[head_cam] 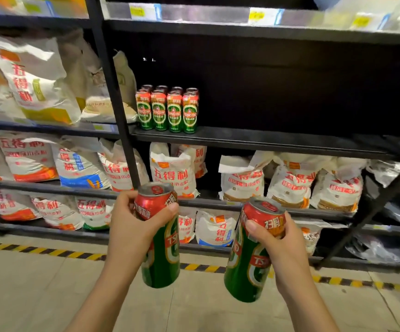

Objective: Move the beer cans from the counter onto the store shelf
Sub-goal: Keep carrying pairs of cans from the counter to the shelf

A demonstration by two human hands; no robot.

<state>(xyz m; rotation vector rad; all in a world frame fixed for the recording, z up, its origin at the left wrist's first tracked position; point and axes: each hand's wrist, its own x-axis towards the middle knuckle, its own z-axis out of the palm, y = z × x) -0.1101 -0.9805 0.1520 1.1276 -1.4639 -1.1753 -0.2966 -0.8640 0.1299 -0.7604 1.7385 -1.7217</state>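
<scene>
gripping a can (160, 236) in my left hand (132, 226), another can (251, 255) in my right hand (280, 243), both near; shelf (266, 140) far.

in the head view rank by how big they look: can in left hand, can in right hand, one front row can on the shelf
1-2. Can in the right hand and can in the left hand: look alike, no ranking.
3. Front-row shelf can: smallest, though only because it is farther away.

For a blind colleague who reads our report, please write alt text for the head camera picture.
A person's left hand and right hand each hold a green and red beer can before a black store shelf, where a block of cans stands at its left end. White bags fill the shelves around.
</scene>
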